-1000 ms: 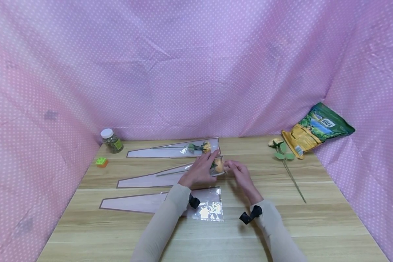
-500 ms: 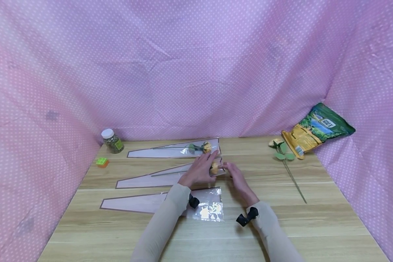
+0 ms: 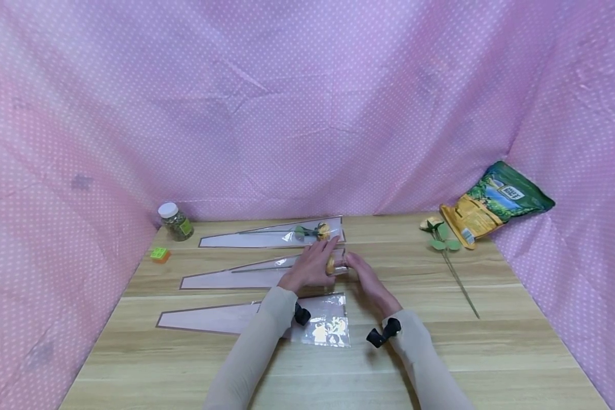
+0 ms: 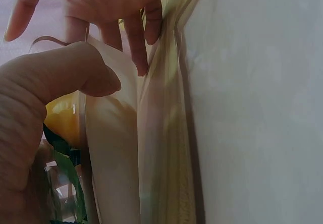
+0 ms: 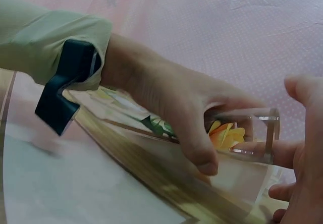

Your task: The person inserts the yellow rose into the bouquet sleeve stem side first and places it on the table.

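My left hand (image 3: 311, 267) grips the wide end of the middle flower sleeve (image 3: 212, 281), a tapered clear-and-white wrapper with a dark border. Its thumb (image 5: 199, 153) curls over one side in the right wrist view. Inside sits a yellow rose (image 5: 225, 134), its bloom near the mouth and its thin stem running towards the narrow end. At that mouth, my right hand (image 3: 363, 270) has a straight finger reaching in against the bloom, with the thumb raised apart. The left hand covers the rose's leaves in the head view.
Behind lies another sleeve (image 3: 225, 240) holding a rose (image 3: 323, 230); a flat sleeve (image 3: 210, 319) lies in front. A loose rose (image 3: 456, 276) lies right, beside a green-and-yellow bag (image 3: 497, 199). A white-lidded jar (image 3: 176, 222) and small block (image 3: 160, 254) stand left.
My right hand has moved left into the sleeve's mouth. The rose has slid left, deeper into the sleeve, and the left hand has stayed nearly in place.
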{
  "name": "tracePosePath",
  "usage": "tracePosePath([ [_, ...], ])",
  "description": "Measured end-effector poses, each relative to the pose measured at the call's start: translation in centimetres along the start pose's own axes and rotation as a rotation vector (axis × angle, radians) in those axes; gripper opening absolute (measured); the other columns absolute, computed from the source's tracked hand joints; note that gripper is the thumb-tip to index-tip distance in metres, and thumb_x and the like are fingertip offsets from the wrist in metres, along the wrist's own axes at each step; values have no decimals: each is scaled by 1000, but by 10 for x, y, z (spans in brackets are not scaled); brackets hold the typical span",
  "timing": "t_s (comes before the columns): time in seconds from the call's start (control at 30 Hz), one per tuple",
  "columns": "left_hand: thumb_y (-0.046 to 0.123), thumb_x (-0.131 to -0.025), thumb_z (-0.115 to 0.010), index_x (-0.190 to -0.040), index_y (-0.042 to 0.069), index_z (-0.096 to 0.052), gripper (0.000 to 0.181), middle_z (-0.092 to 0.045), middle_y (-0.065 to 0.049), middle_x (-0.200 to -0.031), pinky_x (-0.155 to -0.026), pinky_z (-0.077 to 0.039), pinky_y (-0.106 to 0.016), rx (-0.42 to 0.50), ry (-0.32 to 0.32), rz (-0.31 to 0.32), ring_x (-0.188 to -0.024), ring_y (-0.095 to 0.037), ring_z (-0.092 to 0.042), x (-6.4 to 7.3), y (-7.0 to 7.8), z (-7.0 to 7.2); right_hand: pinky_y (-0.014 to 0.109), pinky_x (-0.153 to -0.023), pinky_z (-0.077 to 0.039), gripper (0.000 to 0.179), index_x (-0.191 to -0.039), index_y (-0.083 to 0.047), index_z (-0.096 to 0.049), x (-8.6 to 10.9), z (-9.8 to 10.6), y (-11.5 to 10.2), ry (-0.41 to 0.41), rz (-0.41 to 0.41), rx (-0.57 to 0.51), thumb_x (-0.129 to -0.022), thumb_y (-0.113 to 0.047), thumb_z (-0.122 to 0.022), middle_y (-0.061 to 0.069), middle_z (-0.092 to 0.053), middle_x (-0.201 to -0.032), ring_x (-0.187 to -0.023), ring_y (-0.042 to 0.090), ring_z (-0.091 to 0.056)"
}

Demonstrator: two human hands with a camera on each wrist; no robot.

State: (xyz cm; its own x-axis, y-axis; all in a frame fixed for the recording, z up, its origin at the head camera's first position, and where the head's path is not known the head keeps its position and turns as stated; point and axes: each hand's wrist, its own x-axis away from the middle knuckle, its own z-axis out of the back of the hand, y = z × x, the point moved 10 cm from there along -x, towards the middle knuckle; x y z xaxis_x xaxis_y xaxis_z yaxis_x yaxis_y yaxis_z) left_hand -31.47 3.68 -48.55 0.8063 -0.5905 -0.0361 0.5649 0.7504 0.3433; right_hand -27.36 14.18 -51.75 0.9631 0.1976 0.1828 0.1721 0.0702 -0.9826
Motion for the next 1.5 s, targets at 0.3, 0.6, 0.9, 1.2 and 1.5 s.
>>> tracePosePath([
  [0.3, 40, -74, -82, -161, 21, -14, 112, -43, -10, -155, -120, -30, -49, -20, -14, 6, -142, -30, -42, 0, -5, -4, 63, -123, -1, 61, -142, -7, -50, -4, 3, 4, -3, -28, 23, -104, -53, -35, 14, -33, -161, -154, 36, -17],
  [0.6, 44, -74, -83, -160, 17, -17, 112, -38, -11, -159, -121, -26, -53, -43, -33, 18, -146, -30, -37, 3, -9, -5, 29, -93, -45, 32, -115, 12, -64, 11, 11, -26, 144, 88, 166, -99, -15, -58, 25, -63, -121, -99, 11, -57],
  [0.9, 45, -72, -85, -160, 16, -18, 115, -36, -10, -160, -122, -21, -59, -25, -61, 34, -148, -32, -34, 11, -19, -6, 19, -77, -47, 19, -103, 10, -69, -3, 18, -4, 219, 100, 177, -92, -5, -67, 19, -71, -101, -82, 7, -56],
  [1.2, 45, -72, -85, -160, 20, -19, 113, -35, -11, -161, -124, -16, -60, -3, -74, 77, -150, -33, -32, 22, -40, -2, 20, -76, -47, 17, -101, 6, -72, 1, 30, 1, 274, 88, 210, -91, -7, -67, 15, -71, -101, -85, 9, -58],
  [1.5, 47, -75, -83, -160, 21, -21, 109, -34, -11, -162, -124, -16, -58, 43, -82, 107, -151, -35, -31, 30, -55, 3, 19, -69, -45, 18, -101, 6, -70, 2, 34, -3, 283, 67, 213, -93, -9, -66, 15, -69, -105, -83, 8, -54],
])
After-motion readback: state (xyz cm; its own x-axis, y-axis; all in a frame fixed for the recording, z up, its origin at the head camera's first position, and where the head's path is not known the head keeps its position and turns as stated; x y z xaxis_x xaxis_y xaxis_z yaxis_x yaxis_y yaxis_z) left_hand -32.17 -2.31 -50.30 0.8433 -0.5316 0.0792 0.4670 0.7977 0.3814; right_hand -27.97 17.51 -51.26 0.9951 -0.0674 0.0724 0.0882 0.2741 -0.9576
